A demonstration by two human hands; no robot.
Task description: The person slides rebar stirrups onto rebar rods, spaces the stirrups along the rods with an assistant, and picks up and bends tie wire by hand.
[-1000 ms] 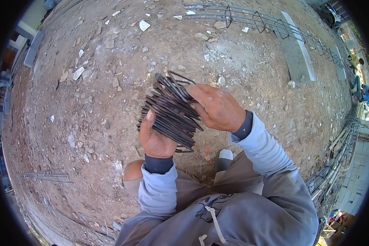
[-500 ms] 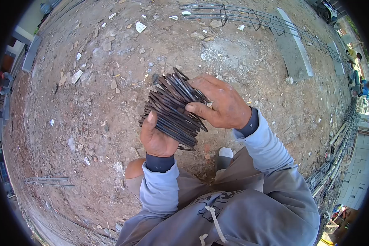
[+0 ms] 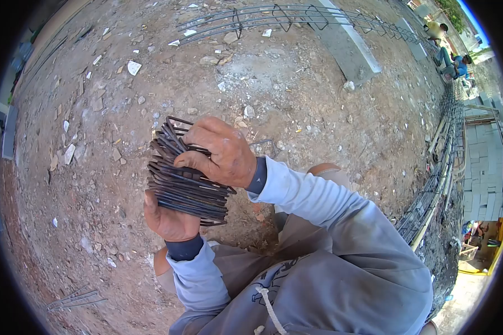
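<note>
One stack [image 3: 193, 192] of dark bent-metal loops lies between the two hands in the head view, held above the ground [image 3: 112, 184]. Each loop's long side slopes from about 10 o'clock to 4 o'clock, while the layers pile up from 5 o'clock toward 11.

The left hand [image 3: 173, 223] bears the stack from 7 o'clock, palm against its near end and thumb up beside its left edge; its fingers are hidden beneath. The right hand [image 3: 226, 153] grips the upper loops from 1 o'clock, thumb [image 3: 193, 161] across them, the other fingers bent over the far side. Neither hand is nearer: both touch the stack, the left at its near end, the right at its far end.

From the stack, a cage [image 3: 238, 25] lies on the ground toward 1 o'clock, partly over a board [image 3: 346, 53]. Loose rods [image 3: 78, 300] lie well apart at 7 o'clock; two people are far off, past 2 o'clock.
</note>
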